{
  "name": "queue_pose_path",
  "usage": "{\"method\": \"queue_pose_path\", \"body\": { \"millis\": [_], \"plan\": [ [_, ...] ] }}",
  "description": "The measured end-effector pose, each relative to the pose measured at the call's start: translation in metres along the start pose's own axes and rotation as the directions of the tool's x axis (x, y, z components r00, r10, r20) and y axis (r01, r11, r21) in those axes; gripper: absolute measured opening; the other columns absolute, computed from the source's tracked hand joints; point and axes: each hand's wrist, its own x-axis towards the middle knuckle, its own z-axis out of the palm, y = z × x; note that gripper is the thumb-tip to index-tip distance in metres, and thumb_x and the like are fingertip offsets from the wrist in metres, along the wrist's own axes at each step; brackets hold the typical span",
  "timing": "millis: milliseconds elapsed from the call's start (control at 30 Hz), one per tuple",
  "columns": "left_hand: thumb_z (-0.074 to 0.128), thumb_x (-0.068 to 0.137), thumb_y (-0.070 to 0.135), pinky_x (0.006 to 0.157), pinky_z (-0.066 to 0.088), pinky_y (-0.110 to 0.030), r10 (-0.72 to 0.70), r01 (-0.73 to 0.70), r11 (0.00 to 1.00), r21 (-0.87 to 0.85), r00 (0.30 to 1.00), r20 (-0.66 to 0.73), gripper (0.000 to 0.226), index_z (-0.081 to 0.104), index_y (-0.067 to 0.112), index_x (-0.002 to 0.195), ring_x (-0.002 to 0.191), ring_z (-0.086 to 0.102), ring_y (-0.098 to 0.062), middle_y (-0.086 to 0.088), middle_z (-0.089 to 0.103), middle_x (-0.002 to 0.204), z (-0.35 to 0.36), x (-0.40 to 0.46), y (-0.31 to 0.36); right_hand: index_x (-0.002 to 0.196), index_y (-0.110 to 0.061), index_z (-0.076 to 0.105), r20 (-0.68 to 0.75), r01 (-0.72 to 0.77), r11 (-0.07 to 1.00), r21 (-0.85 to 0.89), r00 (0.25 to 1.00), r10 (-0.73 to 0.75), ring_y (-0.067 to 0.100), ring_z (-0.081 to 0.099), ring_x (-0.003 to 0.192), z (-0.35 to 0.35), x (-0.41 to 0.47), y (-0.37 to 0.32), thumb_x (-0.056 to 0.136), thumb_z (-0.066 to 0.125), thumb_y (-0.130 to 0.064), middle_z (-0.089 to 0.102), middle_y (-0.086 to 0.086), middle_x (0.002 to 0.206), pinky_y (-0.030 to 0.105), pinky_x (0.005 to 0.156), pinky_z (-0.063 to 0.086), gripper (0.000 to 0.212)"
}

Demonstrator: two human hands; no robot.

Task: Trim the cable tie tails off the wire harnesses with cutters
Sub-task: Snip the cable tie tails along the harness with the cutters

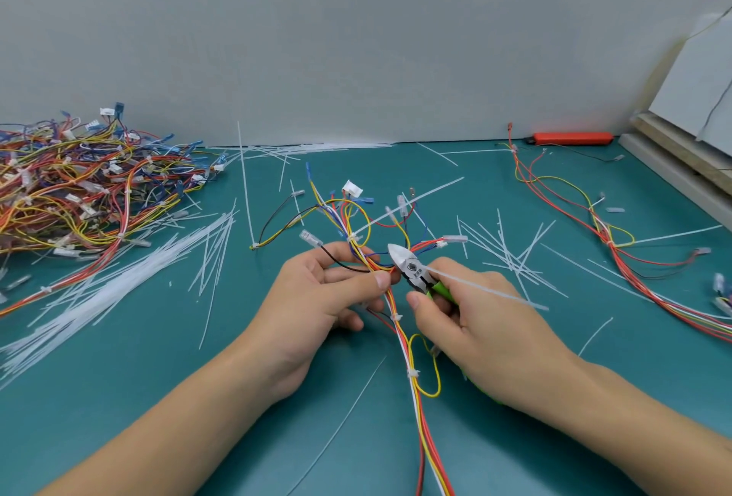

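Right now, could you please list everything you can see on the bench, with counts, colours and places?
wire harness in hand: one, red, yellow, white and blue wires, centre, running toward the near edge
cutters: one, steel head, green handles, at the harness
uncut tie tail: one, white, lying over the right hand
harness pile: too many to count, mixed colours, far left
second harness: one, mostly red, right
cut tie tails: many, white, scattered over the mat
mat: one, teal, under everything
orange tool: one, far right by the wall
left hand: grips the harness
right hand: holds the cutters
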Motion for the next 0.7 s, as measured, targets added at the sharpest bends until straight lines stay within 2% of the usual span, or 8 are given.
{"method": "queue_pose_path", "body": {
  "millis": [167, 400, 533, 600, 700],
  "plan": [
    [0.084, 0.073, 0.020, 0.052, 0.048, -0.023, -0.003, 0.003, 1.000, -0.013, 1.000, 0.004, 0.032, 0.066, 0.019, 0.100, 0.071, 0.066, -0.020, -0.015, 0.078, 0.105, -0.001, 0.000, 0.000, 0.084, -0.025, 0.045, -0.007, -0.021, 0.998, -0.067, 1.000, 0.021, 0.025, 0.052, 0.062, -0.003, 0.000, -0.003, 0.092, 0.043, -0.058, 0.054, -0.006, 0.061, 0.047, 0.058, 0.048, 0.034],
    [0.083, 0.073, 0.019, 0.051, 0.048, -0.023, 0.002, -0.002, 1.000, 0.002, 1.000, -0.011, 0.034, 0.066, 0.014, 0.101, 0.071, 0.066, -0.021, -0.017, 0.078, 0.103, -0.001, 0.000, 0.000, 0.082, -0.029, 0.042, 0.010, -0.020, 0.996, -0.085, 1.000, 0.021, 0.021, 0.052, 0.060, -0.006, 0.002, -0.001, 0.090, 0.042, -0.063, 0.054, -0.008, 0.061, 0.045, 0.058, 0.047, 0.034],
    [0.083, 0.072, 0.019, 0.051, 0.048, -0.023, 0.007, -0.007, 1.000, 0.006, 1.000, -0.014, 0.032, 0.066, 0.015, 0.099, 0.069, 0.066, -0.020, -0.017, 0.078, 0.102, 0.000, 0.001, 0.000, 0.079, -0.032, 0.038, 0.018, -0.016, 0.993, -0.121, 1.000, 0.018, 0.017, 0.052, 0.064, -0.007, 0.003, 0.000, 0.095, 0.045, -0.060, 0.057, -0.013, 0.072, 0.042, 0.060, 0.047, 0.033],
    [0.083, 0.072, 0.020, 0.051, 0.048, -0.023, 0.012, -0.011, 1.000, 0.022, 1.000, -0.020, 0.035, 0.065, 0.013, 0.102, 0.069, 0.066, -0.019, -0.016, 0.078, 0.101, 0.000, 0.001, 0.000, 0.083, -0.032, 0.043, 0.025, -0.016, 0.988, -0.152, 0.999, 0.020, 0.014, 0.054, 0.066, -0.009, 0.004, 0.001, 0.095, 0.045, -0.062, 0.058, -0.011, 0.070, 0.041, 0.063, 0.049, 0.033],
    [0.085, 0.071, 0.022, 0.052, 0.047, -0.022, 0.026, -0.025, 0.998, 0.061, 0.999, -0.028, 0.035, 0.068, 0.011, 0.100, 0.069, 0.066, -0.020, -0.018, 0.078, 0.098, 0.001, 0.000, -0.002, 0.093, -0.030, 0.051, 0.019, -0.044, 0.974, -0.222, 0.999, 0.049, 0.009, 0.054, 0.070, -0.012, 0.006, 0.004, 0.089, 0.041, -0.070, 0.059, -0.013, 0.070, 0.037, 0.065, 0.048, 0.042]
  ]
}}
